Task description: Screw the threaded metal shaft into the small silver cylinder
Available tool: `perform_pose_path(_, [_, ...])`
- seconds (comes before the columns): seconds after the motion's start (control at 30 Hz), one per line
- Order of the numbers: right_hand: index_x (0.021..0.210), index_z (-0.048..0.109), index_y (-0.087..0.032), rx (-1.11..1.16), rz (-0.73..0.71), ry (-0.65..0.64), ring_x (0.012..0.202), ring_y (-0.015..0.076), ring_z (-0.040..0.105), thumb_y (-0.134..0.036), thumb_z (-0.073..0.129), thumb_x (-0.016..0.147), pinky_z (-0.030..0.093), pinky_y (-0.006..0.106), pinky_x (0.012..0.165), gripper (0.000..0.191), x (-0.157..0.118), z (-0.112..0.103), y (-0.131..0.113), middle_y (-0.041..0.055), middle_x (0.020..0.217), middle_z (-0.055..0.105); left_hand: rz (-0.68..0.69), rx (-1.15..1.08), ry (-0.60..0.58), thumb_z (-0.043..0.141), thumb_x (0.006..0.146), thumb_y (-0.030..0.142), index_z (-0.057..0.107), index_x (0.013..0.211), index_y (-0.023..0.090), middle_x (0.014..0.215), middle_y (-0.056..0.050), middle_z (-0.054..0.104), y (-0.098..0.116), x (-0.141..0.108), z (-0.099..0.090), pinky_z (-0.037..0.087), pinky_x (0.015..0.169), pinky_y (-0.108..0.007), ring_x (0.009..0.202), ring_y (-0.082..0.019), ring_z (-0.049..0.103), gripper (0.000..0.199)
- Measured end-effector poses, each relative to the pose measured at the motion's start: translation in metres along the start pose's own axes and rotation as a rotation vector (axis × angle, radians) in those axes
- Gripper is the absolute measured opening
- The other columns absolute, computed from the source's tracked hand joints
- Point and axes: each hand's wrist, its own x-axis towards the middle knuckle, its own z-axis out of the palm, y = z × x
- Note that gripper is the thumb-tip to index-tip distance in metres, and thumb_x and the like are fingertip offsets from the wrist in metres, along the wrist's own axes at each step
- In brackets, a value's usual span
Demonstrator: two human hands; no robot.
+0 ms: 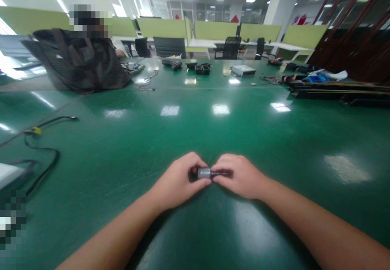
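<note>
Low over the green table (195,136), both hands meet on a small grey metallic cylinder (204,173) with a thinner dark part running out to the right. My left hand (181,178) is closed around the grey cylinder, thumb below and fingers above. Between the thumb and fingers of my right hand (242,176) is the thin dark end. The piece lies about level, left to right. Fingers cover part of it, and its exact kind is too small to make out.
A large dark bag (88,65) stands at the back left, with a person partly behind it. Black cables (55,156) lie at the left. Black bars (335,93) are at the right. A white box (243,70) and black parts (202,68) sit along the far side.
</note>
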Motion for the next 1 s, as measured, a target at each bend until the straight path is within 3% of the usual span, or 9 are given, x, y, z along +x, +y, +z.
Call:
perform_pose_path(0.73, [0.090, 0.075, -0.016, 0.015, 0.022, 0.033, 0.076, 0.0161, 0.062, -0.013, 0.071, 0.080, 0.047, 0.027, 0.072, 0.011, -0.0009, -0.0028, -0.0004, 0.0043, 0.083, 0.070, 0.009, -0.008, -0.005, 0.073, 0.085, 0.032, 0.064, 0.096, 0.020, 0.091, -0.002, 0.063, -0.0004, -0.0019, -0.0011, 0.046, 0.071, -0.029, 0.081, -0.018, 0.059, 0.019])
perform_pose_path(1.0, [0.088, 0.074, -0.017, 0.000, 0.060, 0.024, 0.075, 0.0153, 0.061, -0.019, 0.074, 0.082, 0.045, 0.026, 0.070, 0.007, 0.0000, -0.0019, 0.0002, 0.0030, 0.080, 0.069, 0.008, 0.001, -0.002, 0.072, 0.086, 0.032, 0.064, 0.095, 0.020, 0.090, -0.001, 0.063, 0.0008, -0.0009, -0.0007, 0.045, 0.071, -0.029, 0.081, -0.017, 0.059, 0.017])
